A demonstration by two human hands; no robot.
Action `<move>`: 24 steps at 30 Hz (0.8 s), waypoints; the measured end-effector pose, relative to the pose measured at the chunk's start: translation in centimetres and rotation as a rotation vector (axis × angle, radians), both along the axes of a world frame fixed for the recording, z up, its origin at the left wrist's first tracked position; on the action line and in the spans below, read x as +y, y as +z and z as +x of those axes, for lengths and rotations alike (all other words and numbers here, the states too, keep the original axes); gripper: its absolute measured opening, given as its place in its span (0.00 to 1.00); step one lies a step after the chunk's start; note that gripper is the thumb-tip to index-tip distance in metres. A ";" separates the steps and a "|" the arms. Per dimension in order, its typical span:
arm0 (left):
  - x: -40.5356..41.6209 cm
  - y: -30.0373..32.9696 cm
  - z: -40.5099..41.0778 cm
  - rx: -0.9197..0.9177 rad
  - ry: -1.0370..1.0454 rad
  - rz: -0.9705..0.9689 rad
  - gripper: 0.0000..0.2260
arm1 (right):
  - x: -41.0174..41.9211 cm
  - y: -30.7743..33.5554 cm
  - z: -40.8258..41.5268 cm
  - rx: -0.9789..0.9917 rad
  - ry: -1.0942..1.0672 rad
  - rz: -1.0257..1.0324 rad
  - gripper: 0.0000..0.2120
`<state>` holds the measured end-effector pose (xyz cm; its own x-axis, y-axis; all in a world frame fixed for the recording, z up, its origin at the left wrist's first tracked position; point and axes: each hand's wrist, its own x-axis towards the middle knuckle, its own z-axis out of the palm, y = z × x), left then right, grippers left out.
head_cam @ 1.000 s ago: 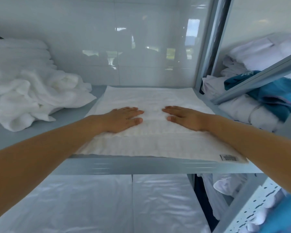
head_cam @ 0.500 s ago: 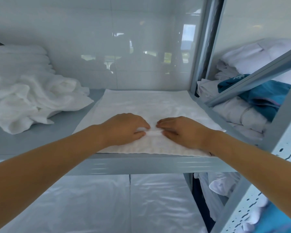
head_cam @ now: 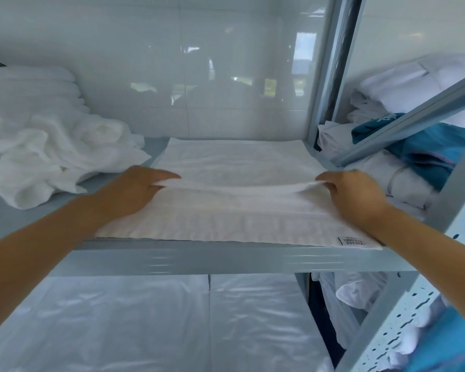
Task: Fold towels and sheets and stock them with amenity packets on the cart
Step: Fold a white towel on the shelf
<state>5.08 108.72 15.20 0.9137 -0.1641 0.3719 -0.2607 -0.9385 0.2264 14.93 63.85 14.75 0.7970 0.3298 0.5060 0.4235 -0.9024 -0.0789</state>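
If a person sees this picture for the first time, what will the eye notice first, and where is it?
First, the two hands in the middle: the left hand and the right hand each pinch a raised fold of the flat white towel on the shelf. Next, the crumpled white towel pile at the left, and the blue cloth among linens at the right.

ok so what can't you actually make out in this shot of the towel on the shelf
Head view only:
- Label on the towel: its print is too small to read.
- Left hand and right hand: the fingertips are hidden under the raised fold they pinch.
- Crumpled towels: the count is unclear, and the left frame edge cuts them off.
- Blue cloth: partly hidden by the shelf bar.
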 end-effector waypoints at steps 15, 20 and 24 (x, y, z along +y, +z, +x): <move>3.7 -2.7 -7.6 0.069 0.021 -0.205 0.21 | -0.8 -3.0 -9.7 0.001 0.251 0.234 0.16; 2.8 -2.5 -6.7 0.083 0.006 -0.208 0.17 | -2.2 -1.5 -6.2 0.233 0.263 0.126 0.14; 2.0 -2.6 -6.3 0.075 0.046 -0.194 0.15 | -2.4 -1.7 -3.6 0.102 0.242 0.047 0.12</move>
